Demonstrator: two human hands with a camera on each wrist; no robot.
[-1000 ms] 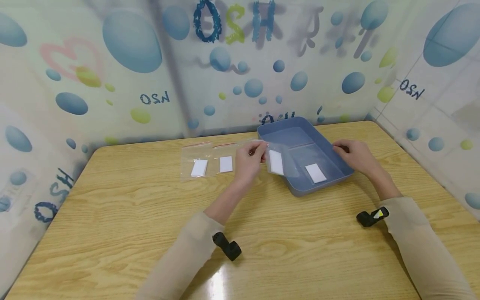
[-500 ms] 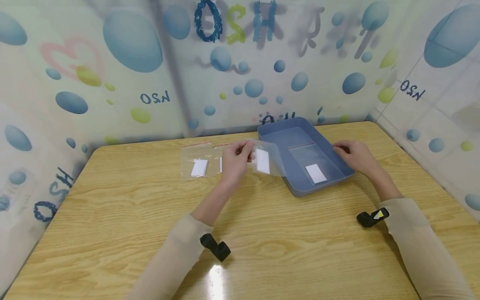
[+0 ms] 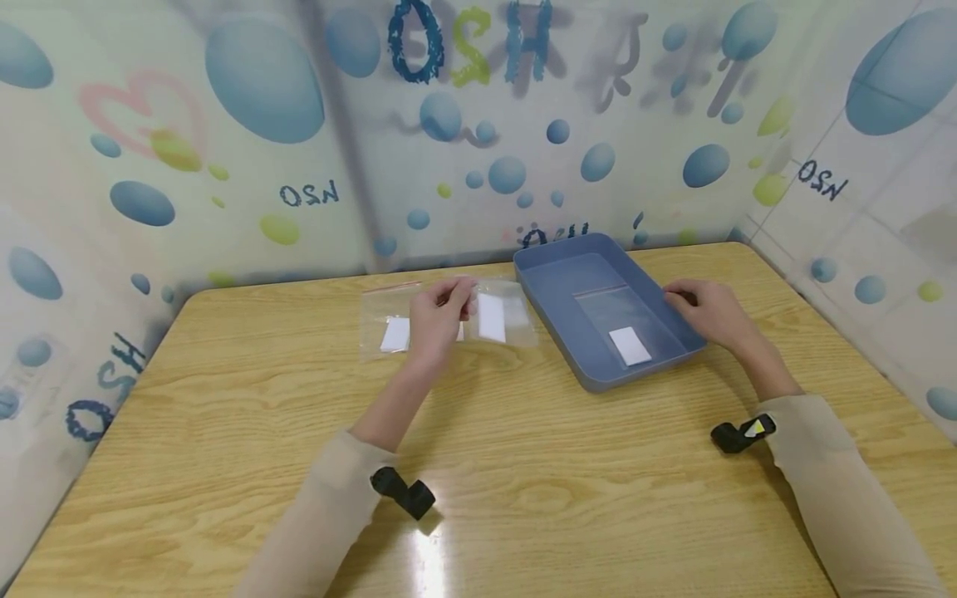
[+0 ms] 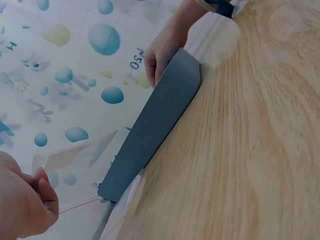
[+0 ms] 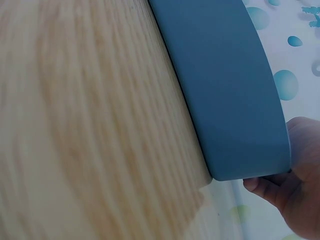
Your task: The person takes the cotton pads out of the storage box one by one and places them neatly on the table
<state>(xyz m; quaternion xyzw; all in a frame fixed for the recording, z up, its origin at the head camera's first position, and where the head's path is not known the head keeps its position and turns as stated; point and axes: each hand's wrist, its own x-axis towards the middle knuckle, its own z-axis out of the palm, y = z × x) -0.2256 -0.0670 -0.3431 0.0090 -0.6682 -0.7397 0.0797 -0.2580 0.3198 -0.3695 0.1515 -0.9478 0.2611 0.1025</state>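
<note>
My left hand (image 3: 436, 322) pinches a clear zip bag (image 3: 523, 322) by its edge, thumb against fingers. Inside it shows a flat white rectangular piece (image 3: 492, 317). The bag hangs over the table just left of the blue-grey tray (image 3: 566, 342); in the left wrist view the bag (image 4: 95, 152) reaches out from the fingertips. At the tray's right side my right hand (image 3: 706, 311) grips the rim, and the right wrist view shows the hand (image 5: 295, 192) around the tray's edge. Another zip bag (image 3: 598, 306) with a white piece (image 3: 630, 345) lies in the tray.
On the table (image 3: 493, 465), left of the tray, lies a zip bag (image 3: 374, 311) with a white piece (image 3: 395, 334). A second bag beside it is mostly hidden behind my left hand. A patterned wall covering (image 3: 463, 216) rises behind the table's back edge.
My left hand has moved left, carrying the pinched zip bag from over the tray's left edge to over the table. The right hand and the tray have stayed in place.
</note>
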